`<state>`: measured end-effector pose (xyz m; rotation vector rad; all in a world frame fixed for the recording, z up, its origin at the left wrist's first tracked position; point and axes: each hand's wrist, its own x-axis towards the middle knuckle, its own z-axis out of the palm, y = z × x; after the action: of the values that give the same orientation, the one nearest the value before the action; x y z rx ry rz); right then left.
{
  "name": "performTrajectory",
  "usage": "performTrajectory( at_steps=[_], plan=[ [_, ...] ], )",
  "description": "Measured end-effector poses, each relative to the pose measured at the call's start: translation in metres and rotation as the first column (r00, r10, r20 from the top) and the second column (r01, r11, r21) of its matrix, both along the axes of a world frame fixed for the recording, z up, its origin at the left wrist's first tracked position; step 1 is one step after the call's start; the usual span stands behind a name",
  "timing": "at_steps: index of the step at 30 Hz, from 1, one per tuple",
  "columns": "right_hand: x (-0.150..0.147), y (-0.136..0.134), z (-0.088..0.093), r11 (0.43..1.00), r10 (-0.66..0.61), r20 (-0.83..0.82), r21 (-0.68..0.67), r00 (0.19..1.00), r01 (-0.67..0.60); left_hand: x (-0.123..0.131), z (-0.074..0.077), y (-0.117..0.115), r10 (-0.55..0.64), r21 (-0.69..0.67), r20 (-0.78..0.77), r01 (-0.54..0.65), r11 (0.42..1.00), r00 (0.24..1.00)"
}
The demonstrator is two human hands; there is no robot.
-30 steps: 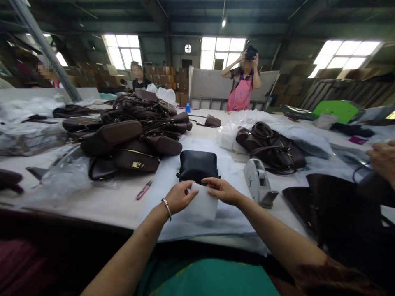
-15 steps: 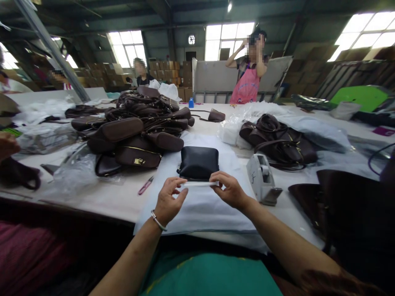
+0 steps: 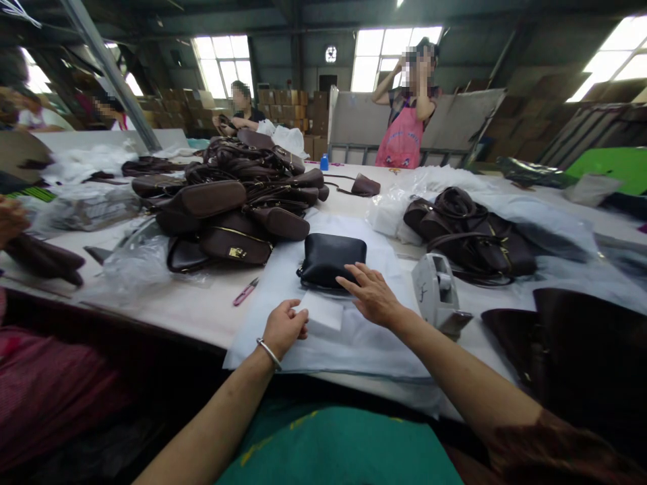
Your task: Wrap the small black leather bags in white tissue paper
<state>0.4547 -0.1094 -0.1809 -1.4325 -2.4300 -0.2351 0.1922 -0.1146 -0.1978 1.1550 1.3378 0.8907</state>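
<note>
Black pouch (image 3: 331,259); white sheet (image 3: 323,314) in left hand (image 3: 286,328)

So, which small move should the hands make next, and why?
Probably the right hand should lift the near edge of the small black leather pouch: its fingers touch it, and the left hand pinches a folded white sheet just before it.

pouch (image 3: 331,259) on sheet (image 3: 354,343) | bag pile (image 3: 237,202) behind-left | tape dispenser (image 3: 437,296) right
</note>
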Motion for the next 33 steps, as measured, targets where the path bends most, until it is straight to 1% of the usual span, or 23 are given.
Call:
performTrajectory(
  at_steps=[1,3,5,7,9,12,16,19,22,25,33],
  plan=[
    [0.002,0.009,0.001,0.998,-0.050,0.055,-0.028,0.997,0.051,0.000,-0.002,0.000,0.010,-0.008,-0.003,-0.010,1.000,1.000],
    [0.003,0.027,0.001,0.990,-0.097,0.148,-0.090,0.984,0.111,0.001,-0.005,0.001,0.031,-0.037,-0.007,-0.031,0.999,1.000],
    [0.000,0.042,0.001,0.980,-0.112,0.195,-0.143,0.974,0.141,0.003,-0.006,0.001,0.051,-0.068,-0.003,-0.051,0.996,0.999],
    [-0.003,0.053,0.003,0.972,-0.107,0.207,-0.184,0.973,0.146,0.003,-0.005,0.000,0.047,-0.099,0.004,-0.047,0.994,0.999],
    [-0.005,0.061,0.009,0.966,-0.089,0.200,-0.221,0.976,0.133,0.004,-0.002,0.000,0.038,-0.124,0.009,-0.037,0.992,0.999],
    [-0.003,0.072,0.023,0.961,-0.046,0.164,-0.262,0.985,0.089,0.005,0.004,0.002,0.031,-0.162,0.028,-0.026,0.986,0.999],
    [0.003,0.094,0.042,0.957,0.029,0.105,-0.289,0.994,0.003,0.009,0.017,0.007,0.034,-0.205,0.061,-0.021,0.979,0.998],
    [0.007,0.109,0.049,0.947,0.072,0.076,-0.318,0.994,-0.044,0.012,0.026,0.012,0.033,-0.217,0.097,-0.011,0.976,0.995],
    [0.010,0.115,0.051,0.944,0.089,0.055,-0.323,0.995,-0.067,0.017,0.032,0.017,0.039,-0.227,0.131,-0.008,0.974,0.991],
    [0.009,0.112,0.049,0.947,0.076,0.045,-0.316,0.996,-0.058,0.025,0.032,0.023,0.066,-0.241,0.152,-0.028,0.970,0.986],
    [0.009,0.108,0.050,0.941,0.082,0.036,-0.333,0.996,-0.065,0.049,0.014,0.046,0.174,-0.306,0.147,-0.122,0.944,0.974]
  ],
)
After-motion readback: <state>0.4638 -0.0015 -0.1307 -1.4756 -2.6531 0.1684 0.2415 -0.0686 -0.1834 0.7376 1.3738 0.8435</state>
